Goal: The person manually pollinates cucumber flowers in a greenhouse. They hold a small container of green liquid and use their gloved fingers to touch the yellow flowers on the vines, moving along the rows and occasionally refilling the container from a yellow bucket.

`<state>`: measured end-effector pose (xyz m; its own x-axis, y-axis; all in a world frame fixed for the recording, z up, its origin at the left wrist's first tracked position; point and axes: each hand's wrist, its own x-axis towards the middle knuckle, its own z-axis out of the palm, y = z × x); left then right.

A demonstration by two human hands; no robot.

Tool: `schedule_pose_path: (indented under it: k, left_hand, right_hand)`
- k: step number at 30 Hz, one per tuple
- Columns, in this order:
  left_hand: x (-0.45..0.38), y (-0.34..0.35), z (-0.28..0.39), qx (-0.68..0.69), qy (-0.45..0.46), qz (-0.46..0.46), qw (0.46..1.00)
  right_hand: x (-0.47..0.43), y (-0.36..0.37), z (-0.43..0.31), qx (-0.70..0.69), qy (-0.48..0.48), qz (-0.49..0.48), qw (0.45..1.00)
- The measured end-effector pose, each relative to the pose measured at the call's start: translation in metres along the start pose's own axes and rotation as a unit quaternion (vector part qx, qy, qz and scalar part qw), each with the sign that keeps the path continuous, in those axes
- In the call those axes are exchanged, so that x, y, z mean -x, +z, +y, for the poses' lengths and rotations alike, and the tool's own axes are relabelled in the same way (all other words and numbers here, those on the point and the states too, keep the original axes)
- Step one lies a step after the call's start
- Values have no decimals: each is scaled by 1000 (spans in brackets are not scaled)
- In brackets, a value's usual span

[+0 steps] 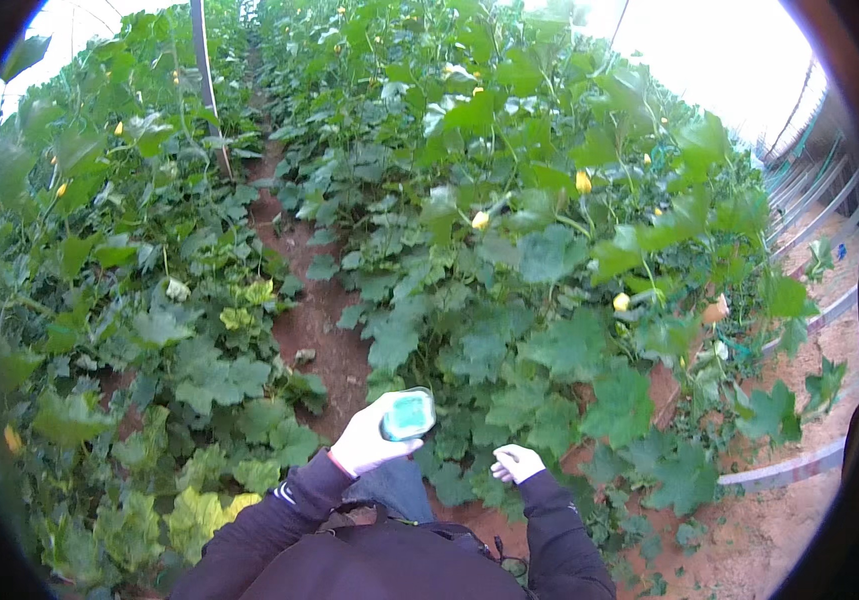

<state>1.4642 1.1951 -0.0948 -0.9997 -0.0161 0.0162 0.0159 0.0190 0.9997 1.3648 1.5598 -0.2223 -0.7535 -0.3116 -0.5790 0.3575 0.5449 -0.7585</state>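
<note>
A small clear-walled container [409,415] with a teal-green inside or lid is gripped in my left hand [369,439], thumb along its lower side. That hand wears a white glove and is raised over the soil path in front of my body. My right hand [517,463], also white-gloved, hangs lower and to the right, close to the broad leaves. Its fingers are curled together, and I see nothing between them. Leafy vine plants [467,330], which look like gourds or squash, stand before me with yellow blossoms [584,181] among the leaves.
A narrow soil path [324,319] runs ahead between two dense rows. A metal post [206,82] rises at its far left side. Curved metal strips [782,469] lie along sandy ground at the right. Yellowing leaves [200,517] grow at the lower left.
</note>
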Motion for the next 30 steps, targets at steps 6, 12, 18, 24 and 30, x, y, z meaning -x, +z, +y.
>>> schedule_pose_path:
  k: [6,12,18,24,30]
  left_hand:
    - [-90,-88,-38,29,57,105,992]
    - [-169,-169,-53,51,15,168,984]
    - [-270,-258,-73,113,28,188,975]
    - [-383,-404,-99,139,26,159,977]
    - [-474,-543,-86,2,22,115,993]
  right_hand:
    - [-136,8,-118,45,-107,-87,989]
    - [-249,45,-222,84,-122,-184,972]
    - [-382,113,-318,88,-235,-223,942]
    - [-533,172,-411,92,-154,-192,965]
    - [-638,206,-533,97,-161,-171,967]
